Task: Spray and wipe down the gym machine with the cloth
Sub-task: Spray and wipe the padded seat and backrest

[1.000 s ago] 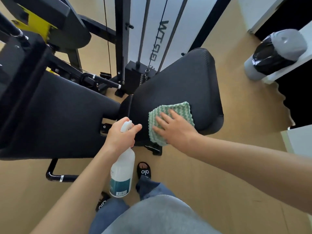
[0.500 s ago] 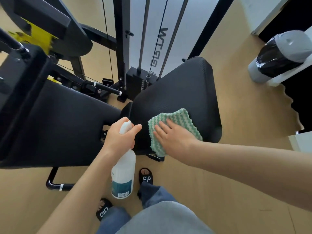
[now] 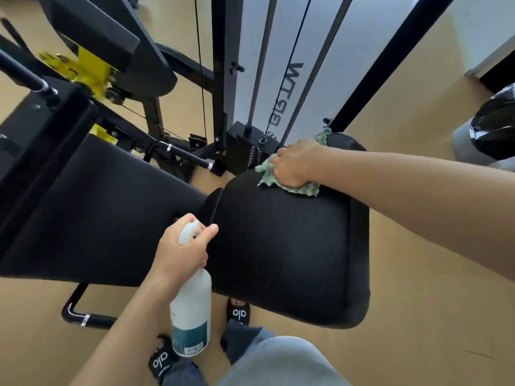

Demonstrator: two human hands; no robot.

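The gym machine's black seat pad [image 3: 284, 246] fills the middle of the view, with a longer black back pad [image 3: 92, 207] to its left. My right hand [image 3: 296, 162] presses a green-and-white cloth [image 3: 303, 186] onto the seat pad's far edge, fingers bunched over it. My left hand [image 3: 181, 252] grips the neck of a white spray bottle [image 3: 192, 307] with a teal label. It hangs upright just off the seat's near-left corner, its nozzle beside the gap between the pads.
The weight stack and cables [image 3: 250, 143] stand just behind the seat. A yellow pivot part [image 3: 86, 68] and black frame arms sit upper left. A bin with a black liner [image 3: 490, 129] stands at right. My sandalled feet [image 3: 238, 313] are below the seat on the wooden floor.
My right hand has slid the cloth from the seat's near-left part to its far edge. The view has moved closer over the seat. My left hand holds the bottle as before.
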